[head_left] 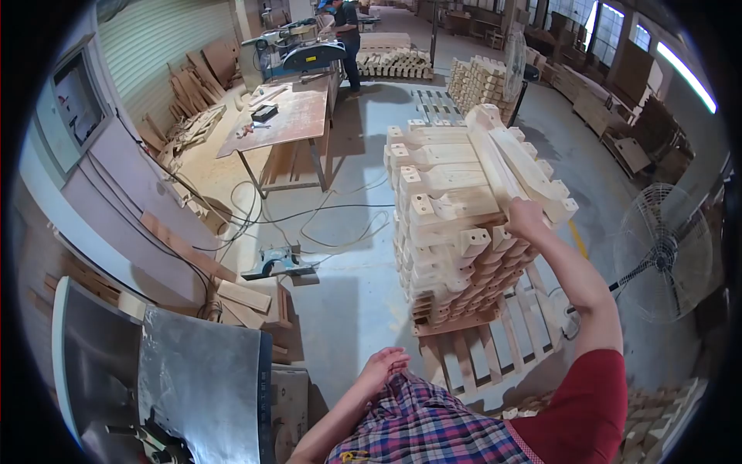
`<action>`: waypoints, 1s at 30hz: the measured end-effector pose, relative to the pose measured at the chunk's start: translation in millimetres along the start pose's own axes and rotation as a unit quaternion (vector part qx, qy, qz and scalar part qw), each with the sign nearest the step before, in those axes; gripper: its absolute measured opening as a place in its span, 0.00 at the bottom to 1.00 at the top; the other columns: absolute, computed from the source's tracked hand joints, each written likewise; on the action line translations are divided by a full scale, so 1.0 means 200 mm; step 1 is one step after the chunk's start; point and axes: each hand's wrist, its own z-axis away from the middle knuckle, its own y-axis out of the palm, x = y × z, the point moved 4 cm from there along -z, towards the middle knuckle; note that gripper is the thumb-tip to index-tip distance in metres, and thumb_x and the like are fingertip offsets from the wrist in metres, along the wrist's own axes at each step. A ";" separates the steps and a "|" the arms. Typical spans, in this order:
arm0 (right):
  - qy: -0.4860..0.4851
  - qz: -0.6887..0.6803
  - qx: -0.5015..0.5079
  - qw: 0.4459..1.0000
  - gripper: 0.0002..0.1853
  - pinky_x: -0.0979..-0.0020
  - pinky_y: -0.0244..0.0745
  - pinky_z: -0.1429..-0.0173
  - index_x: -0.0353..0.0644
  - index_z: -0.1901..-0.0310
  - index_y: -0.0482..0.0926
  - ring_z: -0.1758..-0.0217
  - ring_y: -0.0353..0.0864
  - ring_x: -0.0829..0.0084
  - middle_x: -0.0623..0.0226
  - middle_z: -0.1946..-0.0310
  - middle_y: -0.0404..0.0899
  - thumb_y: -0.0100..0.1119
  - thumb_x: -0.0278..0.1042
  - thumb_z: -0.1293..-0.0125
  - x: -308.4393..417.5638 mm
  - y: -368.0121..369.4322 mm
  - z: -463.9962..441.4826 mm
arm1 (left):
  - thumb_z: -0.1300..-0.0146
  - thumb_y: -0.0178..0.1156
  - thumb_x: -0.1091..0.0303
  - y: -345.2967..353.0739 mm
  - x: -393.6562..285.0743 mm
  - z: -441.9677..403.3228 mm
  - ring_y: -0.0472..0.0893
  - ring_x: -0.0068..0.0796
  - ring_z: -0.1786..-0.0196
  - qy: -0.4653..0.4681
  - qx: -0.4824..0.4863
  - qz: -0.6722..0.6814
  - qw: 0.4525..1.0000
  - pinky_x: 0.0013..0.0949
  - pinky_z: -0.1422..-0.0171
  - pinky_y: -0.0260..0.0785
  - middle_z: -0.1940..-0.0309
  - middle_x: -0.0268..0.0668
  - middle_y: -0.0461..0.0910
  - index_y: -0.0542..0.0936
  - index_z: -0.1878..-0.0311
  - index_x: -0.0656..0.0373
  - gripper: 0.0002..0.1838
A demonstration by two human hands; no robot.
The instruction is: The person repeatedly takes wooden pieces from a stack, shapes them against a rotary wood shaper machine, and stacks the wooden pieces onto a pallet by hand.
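My right hand (526, 218) is closed round the near end of a long, pale shaped wooden piece (495, 164) on top of a stack. Beside it on the right lies another shaped wooden piece (533, 172), tilted across the stack. The stack (444, 255) is built of many similar pieces with thick, square ends, several of them showing drilled holes. It stands on a slatted wooden pallet (487, 352). Near the plaid apron (433, 425), my left hand (384, 370) hangs with loosely bent fingers and no object visible in it.
A metal-topped machine (201, 371) stands at lower left, near wood offcuts (246, 298). Cables (309, 213) and a teal metal part (280, 261) lie on the floor. A caged fan (663, 251) is at right. Farther back are a worktable (290, 116) and a person (348, 39) by a saw.
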 end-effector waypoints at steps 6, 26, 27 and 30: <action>0.079 -0.291 0.110 0.947 0.17 0.70 0.70 0.73 0.30 0.71 0.78 0.81 0.68 0.70 0.64 0.81 0.76 0.61 0.36 0.61 -0.03 -0.33 0.44 | 0.36 0.54 0.63 0.33 -0.15 -0.16 0.78 0.28 0.60 -0.046 0.119 -0.041 0.991 0.24 0.52 0.70 0.56 0.41 0.79 0.73 0.49 0.64 0.17; -0.106 -0.659 0.301 0.681 0.33 0.71 0.66 0.49 0.34 0.46 0.71 0.58 0.74 0.68 0.59 0.58 0.78 0.67 0.26 0.60 -0.08 0.47 1.40 | 0.41 0.61 0.61 0.70 -0.42 -0.12 0.78 0.38 0.53 0.142 0.100 0.250 0.953 0.37 0.49 0.71 0.50 0.49 0.76 0.70 0.43 0.67 0.26; -0.137 -0.643 0.292 0.694 0.35 0.71 0.66 0.48 0.34 0.44 0.69 0.56 0.73 0.67 0.58 0.56 0.76 0.67 0.26 0.60 0.02 0.42 1.31 | 0.41 0.61 0.61 0.59 -0.42 -0.08 0.78 0.38 0.53 0.178 0.055 0.269 0.945 0.36 0.49 0.72 0.50 0.49 0.75 0.69 0.44 0.67 0.26; -0.243 -0.599 0.252 0.720 0.40 0.69 0.65 0.45 0.35 0.40 0.64 0.50 0.71 0.63 0.55 0.49 0.72 0.67 0.26 0.60 0.42 0.21 1.10 | 0.42 0.61 0.62 0.19 -0.39 0.09 0.78 0.37 0.52 0.286 -0.077 0.324 0.899 0.34 0.50 0.73 0.50 0.51 0.75 0.69 0.44 0.69 0.27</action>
